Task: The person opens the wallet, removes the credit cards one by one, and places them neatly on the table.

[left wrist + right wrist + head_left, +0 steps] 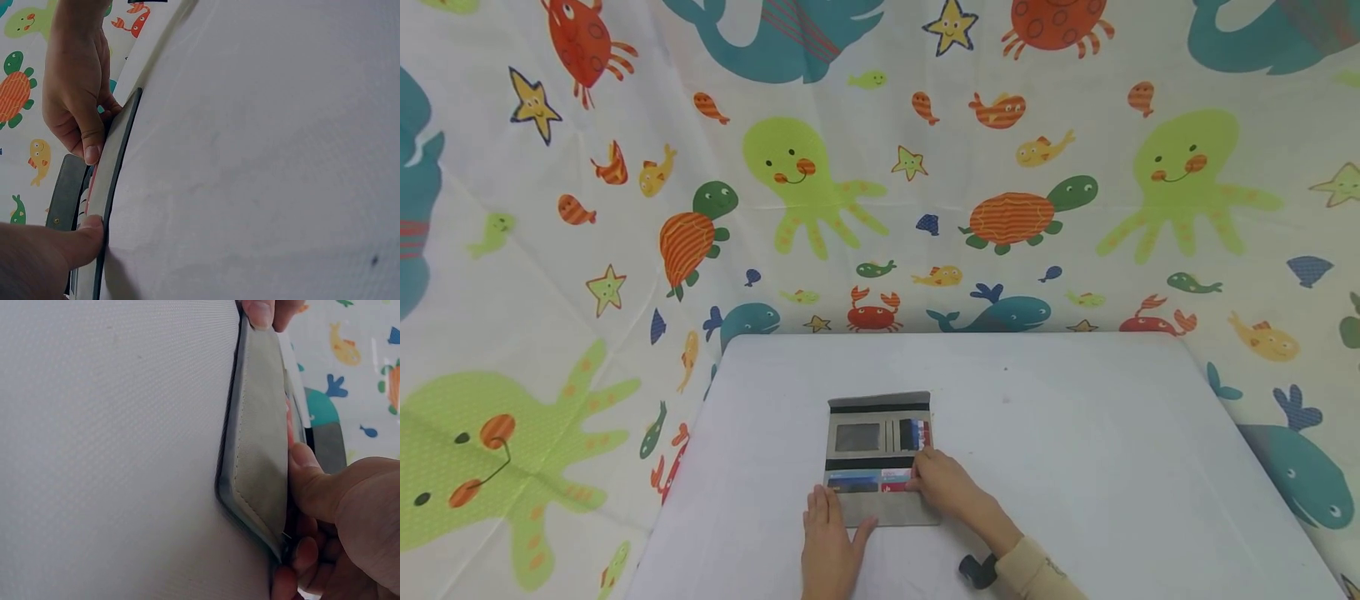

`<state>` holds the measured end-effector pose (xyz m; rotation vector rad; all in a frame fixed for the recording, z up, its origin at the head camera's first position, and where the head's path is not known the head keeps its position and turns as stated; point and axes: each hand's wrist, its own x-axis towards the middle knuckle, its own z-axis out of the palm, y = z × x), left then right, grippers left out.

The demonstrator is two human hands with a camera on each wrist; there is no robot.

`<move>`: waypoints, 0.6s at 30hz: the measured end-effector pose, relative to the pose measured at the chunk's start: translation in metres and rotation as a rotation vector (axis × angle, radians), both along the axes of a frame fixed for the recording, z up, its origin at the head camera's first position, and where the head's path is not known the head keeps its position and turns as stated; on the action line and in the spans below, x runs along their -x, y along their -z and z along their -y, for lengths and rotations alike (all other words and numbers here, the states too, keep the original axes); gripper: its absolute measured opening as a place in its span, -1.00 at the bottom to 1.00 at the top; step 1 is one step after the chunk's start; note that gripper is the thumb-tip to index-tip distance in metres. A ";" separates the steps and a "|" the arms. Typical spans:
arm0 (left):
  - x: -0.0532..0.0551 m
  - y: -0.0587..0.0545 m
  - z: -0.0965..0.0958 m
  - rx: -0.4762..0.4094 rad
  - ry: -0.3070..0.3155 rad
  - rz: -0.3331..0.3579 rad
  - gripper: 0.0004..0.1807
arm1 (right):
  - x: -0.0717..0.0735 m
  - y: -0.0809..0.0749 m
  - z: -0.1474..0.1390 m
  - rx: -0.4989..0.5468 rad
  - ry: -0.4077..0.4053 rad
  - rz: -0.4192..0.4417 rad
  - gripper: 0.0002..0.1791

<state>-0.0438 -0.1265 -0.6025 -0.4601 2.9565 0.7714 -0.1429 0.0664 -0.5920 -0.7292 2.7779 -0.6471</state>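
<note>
One open wallet [870, 463], I see, lies under the straight-fingered left hand [833, 537]; right of it, the right hand [947, 483] grips the wallet's edge.

The visible sleeve [1028, 568] is beige — dark-marked [1054, 567].

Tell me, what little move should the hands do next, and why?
Maybe the right hand could gently nudge the lower red card: its thumb is beside that card, and the left hand rests on the wallet, perhaps steadying it.
</note>
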 end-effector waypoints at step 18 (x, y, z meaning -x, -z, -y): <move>-0.002 0.005 0.002 0.002 0.000 -0.012 0.08 | 0.006 0.007 -0.001 0.027 -0.002 -0.041 -0.80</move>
